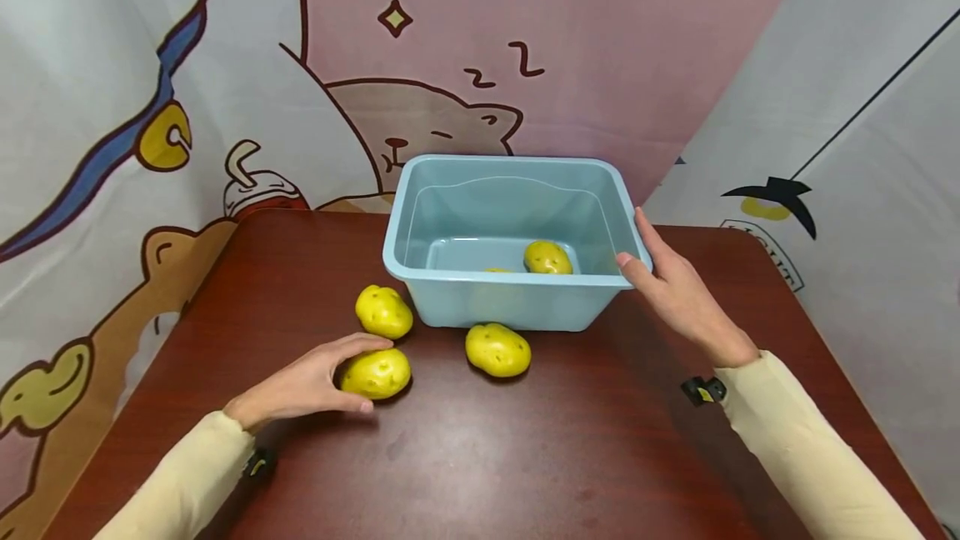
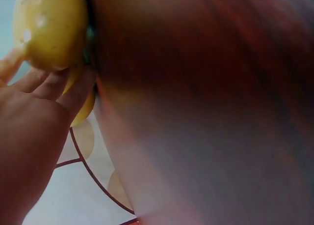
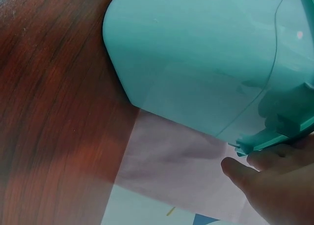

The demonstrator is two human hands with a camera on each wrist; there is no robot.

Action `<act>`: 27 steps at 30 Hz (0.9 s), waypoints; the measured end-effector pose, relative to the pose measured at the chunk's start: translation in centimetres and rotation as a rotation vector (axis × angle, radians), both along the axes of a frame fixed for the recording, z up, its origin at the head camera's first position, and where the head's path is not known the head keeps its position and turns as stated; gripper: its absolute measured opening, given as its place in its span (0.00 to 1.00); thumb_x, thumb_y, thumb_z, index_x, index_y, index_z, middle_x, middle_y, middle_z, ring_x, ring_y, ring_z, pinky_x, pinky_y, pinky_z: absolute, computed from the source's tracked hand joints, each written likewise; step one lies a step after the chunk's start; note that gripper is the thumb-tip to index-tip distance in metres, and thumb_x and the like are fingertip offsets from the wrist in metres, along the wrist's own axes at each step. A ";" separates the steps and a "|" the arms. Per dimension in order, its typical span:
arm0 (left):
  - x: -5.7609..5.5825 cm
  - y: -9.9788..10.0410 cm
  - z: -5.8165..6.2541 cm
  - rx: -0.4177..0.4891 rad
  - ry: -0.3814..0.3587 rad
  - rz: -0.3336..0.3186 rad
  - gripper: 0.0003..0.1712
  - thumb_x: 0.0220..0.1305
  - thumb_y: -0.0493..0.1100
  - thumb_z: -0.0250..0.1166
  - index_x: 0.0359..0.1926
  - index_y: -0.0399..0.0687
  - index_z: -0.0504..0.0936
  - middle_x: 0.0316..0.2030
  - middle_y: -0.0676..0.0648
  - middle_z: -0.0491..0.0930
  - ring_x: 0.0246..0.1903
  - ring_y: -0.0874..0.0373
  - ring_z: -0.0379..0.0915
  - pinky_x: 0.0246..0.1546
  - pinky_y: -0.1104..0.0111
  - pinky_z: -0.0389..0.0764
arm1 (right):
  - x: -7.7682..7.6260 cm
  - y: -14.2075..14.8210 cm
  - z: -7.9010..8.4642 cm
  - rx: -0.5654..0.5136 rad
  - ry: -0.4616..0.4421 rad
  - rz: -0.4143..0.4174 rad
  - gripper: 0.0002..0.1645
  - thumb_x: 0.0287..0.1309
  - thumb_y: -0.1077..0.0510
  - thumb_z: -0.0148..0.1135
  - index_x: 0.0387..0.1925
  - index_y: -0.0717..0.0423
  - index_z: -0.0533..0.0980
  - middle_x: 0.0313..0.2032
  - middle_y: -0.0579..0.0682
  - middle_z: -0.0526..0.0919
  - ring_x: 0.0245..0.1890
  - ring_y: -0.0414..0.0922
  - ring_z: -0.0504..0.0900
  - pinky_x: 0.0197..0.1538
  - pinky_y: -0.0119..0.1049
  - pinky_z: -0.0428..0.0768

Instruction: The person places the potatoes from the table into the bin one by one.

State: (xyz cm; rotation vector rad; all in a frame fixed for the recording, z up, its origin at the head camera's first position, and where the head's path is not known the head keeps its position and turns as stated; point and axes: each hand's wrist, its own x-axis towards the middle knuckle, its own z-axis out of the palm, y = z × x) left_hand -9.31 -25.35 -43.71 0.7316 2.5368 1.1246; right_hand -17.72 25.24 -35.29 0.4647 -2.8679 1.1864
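Observation:
A light-blue plastic bin [image 1: 517, 302] stands on the table. My right hand [image 1: 678, 294] grips its right rim, thumb over the inner side and fingers along the outside; in the right wrist view the fingertips [image 3: 238, 173] show by the rim's underside. My left hand [image 1: 318, 377] is spread around a yellow potato [image 1: 377, 374] resting on the table, fingers over its far side and thumb at its near side. Behind that potato lies a second potato [image 1: 384, 312], left of the bin. A third potato [image 1: 498, 350] lies before the bin's front wall.
Inside the bin a potato [image 1: 547, 257] lies on the floor, and the top of another [image 1: 498, 270] peeks over the front rim. The brown wooden table [image 1: 480, 457] ends at a cartoon-printed cloth [image 1: 600, 40] behind and at both sides.

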 end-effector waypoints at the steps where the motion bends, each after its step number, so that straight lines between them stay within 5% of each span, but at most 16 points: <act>1: 0.0 0.1 -0.1 -0.017 0.005 -0.003 0.46 0.53 0.55 0.82 0.71 0.55 0.74 0.65 0.60 0.73 0.61 0.60 0.72 0.63 0.62 0.73 | 0.0 0.0 0.0 -0.001 -0.002 0.000 0.47 0.77 0.40 0.51 0.83 0.34 0.37 0.81 0.51 0.51 0.74 0.63 0.64 0.67 0.71 0.65; 6: -0.2 0.2 -0.4 -0.032 0.045 0.009 0.41 0.55 0.51 0.81 0.69 0.57 0.76 0.62 0.59 0.76 0.56 0.60 0.74 0.59 0.61 0.76 | 0.0 -0.1 0.0 -0.003 -0.009 0.006 0.47 0.77 0.39 0.51 0.83 0.34 0.37 0.81 0.52 0.51 0.74 0.63 0.64 0.67 0.70 0.65; 11: -0.2 0.2 0.1 0.046 0.093 0.045 0.38 0.53 0.48 0.83 0.65 0.60 0.79 0.60 0.60 0.79 0.55 0.60 0.76 0.56 0.66 0.78 | 0.0 -0.1 0.0 -0.006 -0.005 0.003 0.47 0.77 0.40 0.51 0.83 0.35 0.37 0.81 0.54 0.52 0.72 0.64 0.66 0.66 0.71 0.67; 19: -0.3 0.3 3.5 0.079 0.287 0.055 0.39 0.52 0.49 0.84 0.65 0.57 0.81 0.59 0.57 0.82 0.57 0.59 0.77 0.59 0.71 0.75 | 0.0 0.1 -0.2 -0.025 0.006 0.001 0.47 0.77 0.41 0.52 0.83 0.34 0.38 0.80 0.56 0.54 0.71 0.65 0.67 0.65 0.72 0.67; 27: -0.4 0.6 7.1 0.154 0.365 0.059 0.41 0.48 0.42 0.85 0.65 0.58 0.81 0.59 0.56 0.81 0.58 0.60 0.77 0.57 0.73 0.75 | -0.1 -0.1 -0.4 -0.037 0.023 0.003 0.45 0.77 0.43 0.50 0.83 0.34 0.38 0.80 0.56 0.54 0.71 0.65 0.67 0.66 0.71 0.66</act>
